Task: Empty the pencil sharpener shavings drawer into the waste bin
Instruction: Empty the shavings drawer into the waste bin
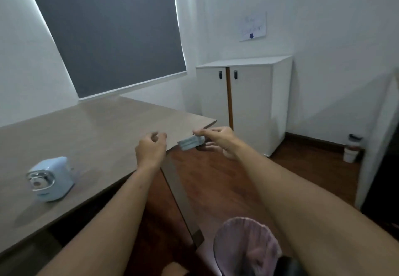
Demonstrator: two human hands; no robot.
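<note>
The light blue pencil sharpener [51,178] stands on the wooden desk [90,128] at the left. My right hand [218,138] pinches the small pale blue shavings drawer [191,142] in the air just past the desk's right corner. My left hand [151,148] hovers beside it over the desk edge, fingers loosely curled and holding nothing. The waste bin [244,245], lined with a pinkish bag, sits on the floor at the bottom of the view, below and nearer than the drawer, partly hidden by my right forearm.
A white two-door cabinet [248,102] stands against the far wall. A bottle and a white cup [352,149] rest on the dark wood floor at the right. A white partition [375,146] rises at the right edge. A grey blind covers the window.
</note>
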